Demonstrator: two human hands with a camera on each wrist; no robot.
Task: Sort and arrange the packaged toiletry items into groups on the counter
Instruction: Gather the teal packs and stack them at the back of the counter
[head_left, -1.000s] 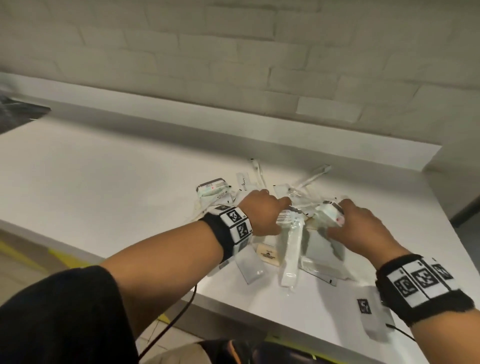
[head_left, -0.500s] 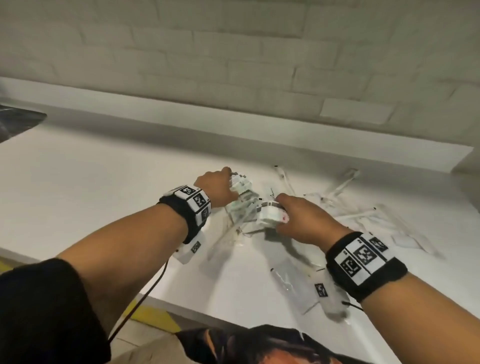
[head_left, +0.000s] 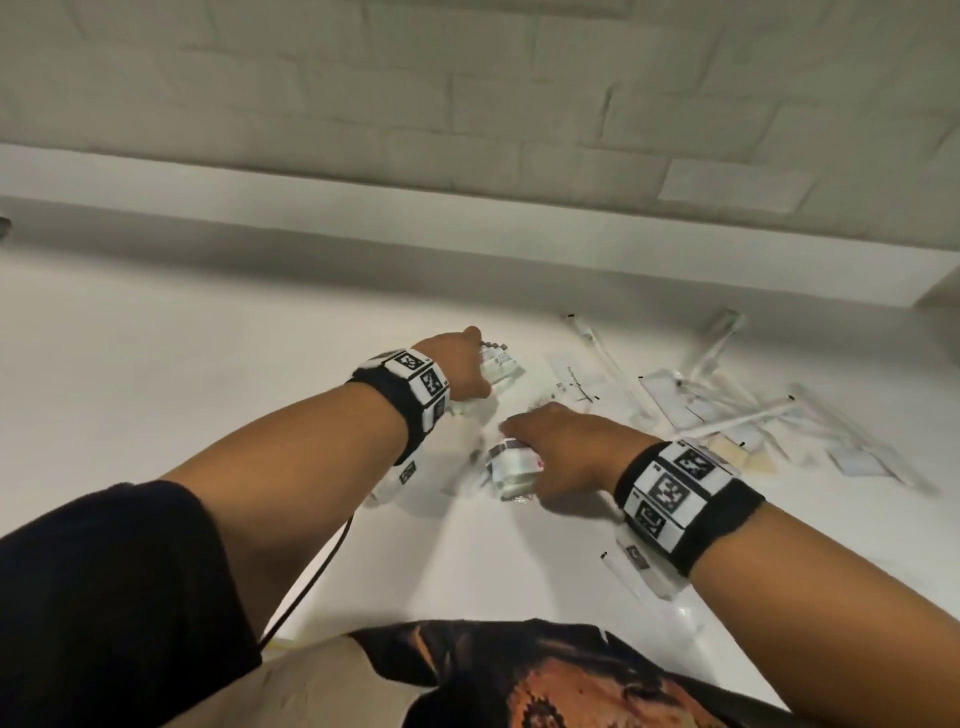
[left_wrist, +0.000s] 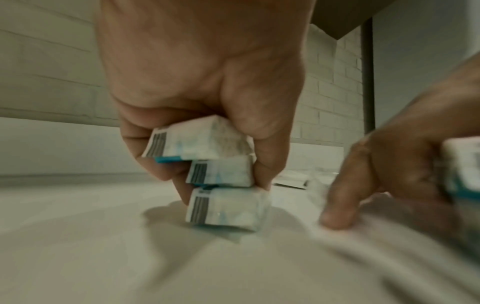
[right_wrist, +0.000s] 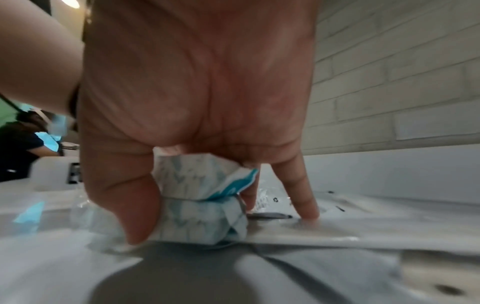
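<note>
My left hand (left_wrist: 202, 86) grips a stack of three small wrapped packets (left_wrist: 221, 176), its lowest packet touching the counter (left_wrist: 78, 257). My right hand (right_wrist: 197, 102) clasps two like packets (right_wrist: 202, 201), one finger pressing a flat clear sachet (right_wrist: 337, 230). A second ago both hands worked inside the mixed pile (head_left: 737, 415); they now sit left of it, each carrying packets, the pile well apart to the right. I judge a packet group is being founded on bare counter, with the long wrapped items unsorted. Barcodes and blue-teal print show on the wrappers; no brand or wording is legible to me.
</note>
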